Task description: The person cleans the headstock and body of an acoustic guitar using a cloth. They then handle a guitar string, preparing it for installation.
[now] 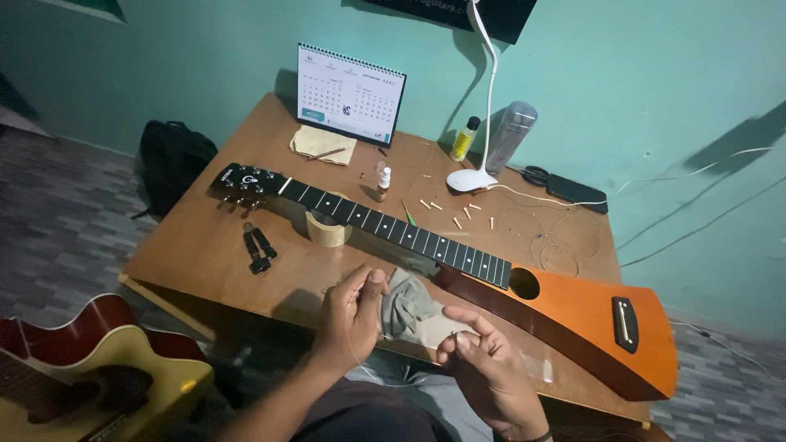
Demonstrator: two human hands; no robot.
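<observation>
My left hand (350, 315) is pinched shut on a thin guitar string (385, 382), which loops down between both hands; my right hand (483, 360) pinches the string's other end with fingertips closed. Both sit just in front of the orange travel guitar (573, 315), near its fretboard end. A grey cloth (408, 304) lies between my hands, touching the guitar's neck. Behind the guitar I see small bridge pins (458, 214) scattered on the table (205, 245), and a desk calendar (350, 94) farther back.
</observation>
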